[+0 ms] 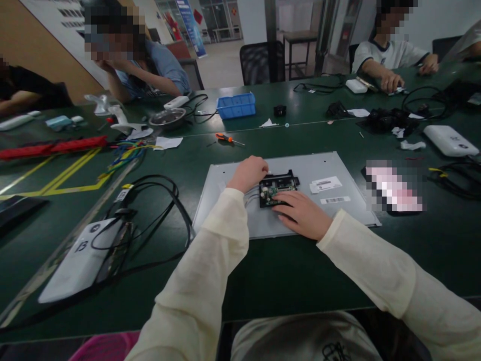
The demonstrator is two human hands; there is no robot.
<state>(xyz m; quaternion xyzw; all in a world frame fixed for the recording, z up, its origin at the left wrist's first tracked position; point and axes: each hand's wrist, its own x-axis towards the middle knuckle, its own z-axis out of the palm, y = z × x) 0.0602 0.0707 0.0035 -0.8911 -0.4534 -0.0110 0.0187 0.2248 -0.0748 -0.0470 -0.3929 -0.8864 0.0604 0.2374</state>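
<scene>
A grey metal panel [319, 168] lies flat on the green table in front of me, with white barcode labels on it. A small green circuit board in a black frame [276, 188] sits on the panel's middle. My left hand [248, 173] is curled closed at the board's left edge, beside thin white wires; whether it holds anything is hidden. My right hand [302, 213] rests flat on the panel, fingers stretched out and touching the board's lower right edge.
An orange-handled screwdriver [224, 137] lies beyond the panel. A blue bin [236, 106] stands further back. Black cables and a white device [80, 258] lie at left. A white box [450, 140] sits at right. Other people sit along the far side.
</scene>
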